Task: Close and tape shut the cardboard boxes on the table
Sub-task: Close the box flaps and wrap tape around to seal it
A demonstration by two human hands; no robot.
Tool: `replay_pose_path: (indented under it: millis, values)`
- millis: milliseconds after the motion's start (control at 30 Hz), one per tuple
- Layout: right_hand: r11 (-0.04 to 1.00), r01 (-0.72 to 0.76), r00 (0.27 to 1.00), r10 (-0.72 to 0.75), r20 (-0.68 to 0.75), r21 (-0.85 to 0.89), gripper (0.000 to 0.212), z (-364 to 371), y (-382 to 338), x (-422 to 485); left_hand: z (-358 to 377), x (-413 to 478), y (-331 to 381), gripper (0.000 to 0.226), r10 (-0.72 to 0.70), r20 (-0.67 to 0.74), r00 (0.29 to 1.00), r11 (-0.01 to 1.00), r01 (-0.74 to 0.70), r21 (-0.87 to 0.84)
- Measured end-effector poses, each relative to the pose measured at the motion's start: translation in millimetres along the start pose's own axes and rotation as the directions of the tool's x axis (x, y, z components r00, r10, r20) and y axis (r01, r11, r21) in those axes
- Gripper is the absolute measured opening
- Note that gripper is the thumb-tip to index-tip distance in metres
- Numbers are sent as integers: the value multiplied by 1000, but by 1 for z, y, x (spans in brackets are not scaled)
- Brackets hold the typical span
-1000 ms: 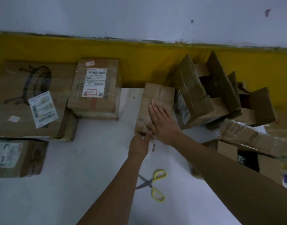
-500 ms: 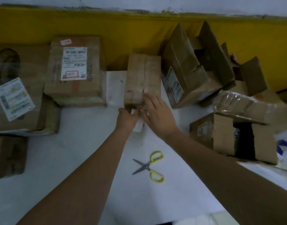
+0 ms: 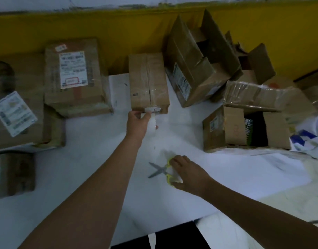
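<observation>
Since half a second ago, the right hand (image 3: 188, 174) has left the narrow box (image 3: 148, 81) and dropped to the scissors (image 3: 159, 169).

Head view: the narrow box lies closed at the far middle of the white worktop (image 3: 100, 159), a labelled box (image 3: 75, 76) well to its left and a tilted open box (image 3: 194, 69) just beside it on the right. Another open box (image 3: 233, 128) stands nearer on the right. Nothing lies between the hands and their things. The left hand (image 3: 138, 123) reaches to the narrow box's near end, its grip holding a white tape roll (image 3: 152, 123), with tape stuck across that end. The right hand's grip curls over the yellow handles of the scissors, whose blades lie spread on the worktop.
</observation>
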State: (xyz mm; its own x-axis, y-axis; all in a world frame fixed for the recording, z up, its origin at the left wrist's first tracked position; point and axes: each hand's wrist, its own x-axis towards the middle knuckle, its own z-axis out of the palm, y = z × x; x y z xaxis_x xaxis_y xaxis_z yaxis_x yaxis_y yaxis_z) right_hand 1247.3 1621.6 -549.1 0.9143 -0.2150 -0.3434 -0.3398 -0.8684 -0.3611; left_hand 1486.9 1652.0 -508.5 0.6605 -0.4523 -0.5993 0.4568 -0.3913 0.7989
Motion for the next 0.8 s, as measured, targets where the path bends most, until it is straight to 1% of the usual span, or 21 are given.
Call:
replay_pose_path:
  millis: [100, 167, 200, 233, 267, 300, 333, 367, 400, 467, 500, 567, 600, 667, 733, 800]
  values:
    - [994, -41, 998, 36, -50, -100, 36, 1, -4, 1, -3, 5, -1, 32, -11, -4, 1000, 1000, 11, -28]
    - [989, -83, 995, 75, -73, -119, 36, -4, -2, 2, -5, 7, -2, 32, -13, -11, 1000, 999, 12, -34]
    - [990, -123, 988, 114, -108, -73, 37, -8, -1, 3, -6, 9, -2, 31, -8, -17, 1000, 999, 8, -33]
    - [983, -181, 973, 179, -143, 0, 34, -15, 2, 5, -6, 10, -2, 29, 5, -20, 1000, 999, -5, -34]
    - [963, -252, 953, 264, -149, 98, 31, -26, 5, 8, -6, 11, -2, 26, 12, -18, 1000, 999, -13, -34]
    - [921, -317, 933, 346, -100, 228, 30, -37, 11, 13, -6, 11, -1, 23, 14, -17, 1000, 999, -15, -35]
    - [861, -349, 911, 403, -80, 370, 29, -47, 17, 19, -6, 12, 0, 21, 12, -14, 1000, 999, -12, -36]
    - [804, -358, 893, 443, -76, 474, 26, -58, 22, 26, -6, 12, -1, 21, 13, -16, 1000, 1000, -13, -9]
    - [757, -357, 877, 473, -81, 548, 22, -68, 26, 33, -6, 14, -2, 25, 27, -38, 999, 997, -25, 67]
    - [724, -342, 869, 486, -92, 599, 19, -84, 33, 48, -9, 18, -5, 27, 80, -89, 993, 970, -57, 236]
    - [724, -339, 881, 468, -68, 601, 18, -89, 34, 54, -11, 18, -7, 24, 108, -94, 990, 958, -79, 275]
    - [681, -344, 901, 432, 24, 647, 20, -97, 30, 61, -13, 18, -6, 21, 133, -71, 989, 942, -103, 318]
    - [675, -360, 904, 424, 61, 643, 26, -102, 26, 63, -15, 19, -5, 21, 131, -51, 990, 934, -106, 341]
    - [704, -434, 891, 427, 153, 563, 44, -114, 19, 68, -19, 18, 0, 24, 88, 12, 996, 928, -87, 364]
    - [639, -580, 814, 477, 331, 506, 56, -126, 15, 75, -23, 17, 5, 25, -14, 57, 998, 943, -5, 332]
    - [588, -671, 739, 484, 468, 451, 61, -138, 10, 83, -25, 14, 9, 26, -99, 83, 992, 955, 71, 288]
